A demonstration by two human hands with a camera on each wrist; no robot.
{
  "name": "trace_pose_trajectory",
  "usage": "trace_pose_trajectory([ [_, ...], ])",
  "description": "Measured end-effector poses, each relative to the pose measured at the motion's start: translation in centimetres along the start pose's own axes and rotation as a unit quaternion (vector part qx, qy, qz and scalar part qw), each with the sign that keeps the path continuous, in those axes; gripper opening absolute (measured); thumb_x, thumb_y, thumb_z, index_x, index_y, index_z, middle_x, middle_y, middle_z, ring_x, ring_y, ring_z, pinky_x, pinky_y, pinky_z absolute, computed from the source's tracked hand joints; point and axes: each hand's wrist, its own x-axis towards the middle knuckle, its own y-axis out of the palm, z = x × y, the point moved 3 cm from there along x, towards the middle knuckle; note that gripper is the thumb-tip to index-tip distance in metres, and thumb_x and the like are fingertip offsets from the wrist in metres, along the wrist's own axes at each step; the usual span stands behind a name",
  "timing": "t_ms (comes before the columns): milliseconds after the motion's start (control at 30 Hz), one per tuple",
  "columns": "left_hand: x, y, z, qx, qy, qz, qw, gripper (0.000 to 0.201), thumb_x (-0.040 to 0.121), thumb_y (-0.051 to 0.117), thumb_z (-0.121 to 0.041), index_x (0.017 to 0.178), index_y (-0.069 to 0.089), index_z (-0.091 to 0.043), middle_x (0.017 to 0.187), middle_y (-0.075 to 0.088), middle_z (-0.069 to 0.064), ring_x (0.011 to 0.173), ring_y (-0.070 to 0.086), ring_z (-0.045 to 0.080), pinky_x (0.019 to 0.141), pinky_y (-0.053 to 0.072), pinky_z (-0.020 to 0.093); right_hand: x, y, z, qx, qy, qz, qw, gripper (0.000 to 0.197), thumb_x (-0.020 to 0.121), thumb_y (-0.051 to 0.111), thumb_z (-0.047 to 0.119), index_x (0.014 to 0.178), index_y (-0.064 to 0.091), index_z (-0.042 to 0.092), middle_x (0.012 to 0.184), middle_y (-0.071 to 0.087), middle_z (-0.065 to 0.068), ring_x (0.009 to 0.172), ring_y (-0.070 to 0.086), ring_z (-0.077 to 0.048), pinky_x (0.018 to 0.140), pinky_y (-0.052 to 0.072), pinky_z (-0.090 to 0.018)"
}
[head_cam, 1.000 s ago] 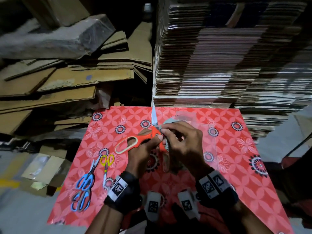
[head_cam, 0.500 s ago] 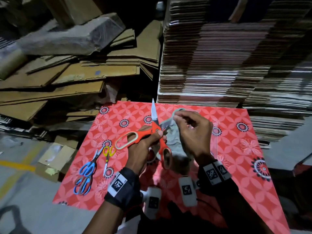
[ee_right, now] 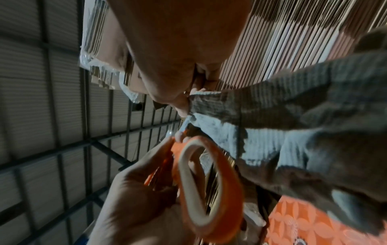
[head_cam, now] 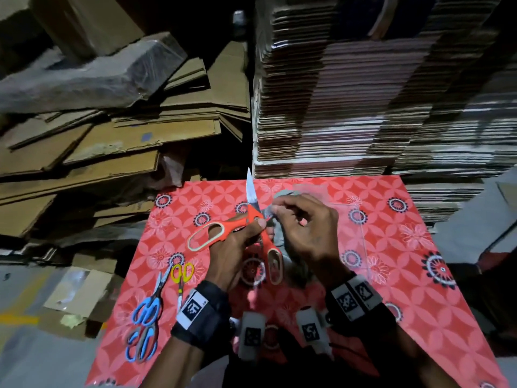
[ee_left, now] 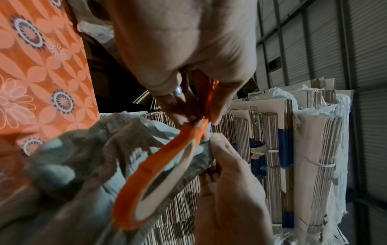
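Observation:
Orange scissors [head_cam: 246, 219] with cream-lined handle loops are held above the red patterned cloth [head_cam: 391, 261], blades spread, one blade pointing away. My left hand [head_cam: 237, 242] grips them near the pivot, thumb on top. My right hand [head_cam: 302, 228] pinches a grey knitted cloth [head_cam: 279, 236] against the scissors by the pivot. In the left wrist view the scissors [ee_left: 167, 165] lie over the grey cloth [ee_left: 83, 165]. The right wrist view shows the cloth [ee_right: 303, 132] hanging from my fingers beside a handle loop [ee_right: 209, 182].
Blue scissors [head_cam: 148, 303], blue-grey scissors [head_cam: 142, 345] and small yellow scissors [head_cam: 181, 278] lie at the cloth's left edge. A tall stack of flat cartons [head_cam: 363, 93] rises behind. Loose cardboard sheets [head_cam: 112, 141] pile up at the left.
Both hands stay together on the scissors and cloth. The right hand's fingers have shifted slightly along the cloth near the pivot. The head view has moved a little.

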Motion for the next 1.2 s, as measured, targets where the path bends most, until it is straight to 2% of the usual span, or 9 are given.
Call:
trace_pose_trajectory([
  [67, 0.3, -0.6, -0.6, -0.007, -0.021, 0.013, 1.000, 0.017, 0.091, 0.068, 0.001, 0.103, 0.069, 0.012, 0.079, 0.076, 0.015, 0.066, 0.073, 0.019, 0.056, 0.058, 0.023, 0.7, 0.2, 0.0, 0.004, 0.007, 0.005, 1.000, 0.011, 0.086, 0.081, 0.006, 0.089, 0.082, 0.017, 0.088, 0.076, 0.009, 0.078, 0.069, -0.008, 0.071, 0.054, -0.020],
  [200, 0.8, -1.4, -1.6, 0.016, -0.034, 0.040, 0.998, 0.013, 0.092, 0.070, -0.005, 0.096, 0.073, 0.007, 0.081, 0.078, 0.014, 0.066, 0.074, 0.018, 0.056, 0.057, 0.021, 2.1, -0.5, -0.5, 0.002, 0.032, -0.087, 0.996, 0.013, 0.089, 0.079, 0.007, 0.095, 0.083, 0.018, 0.091, 0.078, 0.007, 0.082, 0.072, -0.010, 0.073, 0.057, -0.021],
  [400, 2.0, -2.8, -2.8, 0.028, 0.004, 0.073, 0.997, 0.009, 0.095, 0.064, 0.005, 0.090, 0.071, 0.007, 0.069, 0.076, 0.008, 0.062, 0.074, 0.014, 0.056, 0.057, 0.021, 1.3, 2.0, 0.7, -0.065, -0.032, -0.028, 0.997, 0.008, 0.087, 0.082, 0.009, 0.092, 0.083, 0.015, 0.086, 0.075, 0.008, 0.075, 0.068, -0.006, 0.067, 0.050, -0.016],
  [533, 2.4, -3.1, -3.1, 0.058, 0.050, 0.091, 0.993, 0.009, 0.093, 0.068, 0.002, 0.088, 0.075, 0.003, 0.081, 0.078, 0.016, 0.075, 0.077, 0.027, 0.064, 0.061, 0.031, 2.7, 1.1, 0.0, -0.051, -0.003, -0.081, 0.995, 0.009, 0.088, 0.082, 0.010, 0.095, 0.083, 0.014, 0.091, 0.079, 0.007, 0.081, 0.072, -0.005, 0.071, 0.056, -0.020],
  [633, 3.0, -3.5, -3.3, 0.022, 0.030, 0.084, 0.996, 0.008, 0.092, 0.068, 0.002, 0.086, 0.073, 0.002, 0.078, 0.077, 0.015, 0.073, 0.077, 0.026, 0.060, 0.059, 0.028, 2.2, 2.1, 0.5, -0.041, -0.002, -0.046, 0.998, 0.009, 0.088, 0.082, 0.009, 0.095, 0.083, 0.014, 0.092, 0.079, 0.005, 0.081, 0.072, -0.010, 0.070, 0.053, -0.018],
  [767, 3.3, -4.4, -3.3, 0.009, -0.002, 0.089, 0.996, 0.013, 0.092, 0.066, 0.000, 0.099, 0.073, 0.008, 0.085, 0.078, 0.018, 0.077, 0.077, 0.024, 0.061, 0.059, 0.025, 3.3, 0.5, -1.8, 0.033, 0.077, -0.095, 0.992, 0.011, 0.088, 0.082, 0.008, 0.094, 0.082, 0.017, 0.087, 0.079, -0.002, 0.079, 0.072, -0.020, 0.072, 0.057, -0.031],
  [867, 3.2, -4.5, -3.6, 0.005, 0.026, 0.076, 0.997, 0.010, 0.094, 0.066, 0.000, 0.097, 0.073, 0.007, 0.084, 0.078, 0.018, 0.075, 0.077, 0.025, 0.060, 0.059, 0.026, 3.7, -0.6, -2.0, 0.088, 0.098, -0.100, 0.986, 0.008, 0.090, 0.078, 0.004, 0.098, 0.078, 0.004, 0.092, 0.078, -0.016, 0.084, 0.071, -0.024, 0.078, 0.059, -0.040],
  [1033, 3.4, -4.3, -4.1, -0.029, 0.001, 0.057, 0.998, 0.014, 0.095, 0.066, -0.011, 0.096, 0.073, 0.000, 0.085, 0.078, 0.012, 0.076, 0.076, 0.019, 0.059, 0.060, 0.023, 3.5, -0.5, -0.8, 0.073, 0.057, 0.004, 0.996, 0.010, 0.100, 0.068, 0.010, 0.107, 0.073, 0.014, 0.104, 0.075, 0.006, 0.100, 0.070, -0.015, 0.088, 0.055, -0.032],
  [1200, 3.6, -4.3, -4.9, -0.043, 0.020, 0.044, 0.998, 0.016, 0.100, 0.061, -0.013, 0.099, 0.072, -0.002, 0.080, 0.078, 0.008, 0.075, 0.077, 0.016, 0.062, 0.059, 0.021, 3.2, -1.2, 0.5, -0.064, -0.011, -0.004, 0.998, 0.017, 0.102, 0.065, 0.010, 0.106, 0.075, 0.023, 0.103, 0.073, 0.011, 0.108, 0.065, -0.019, 0.094, 0.049, -0.030],
])
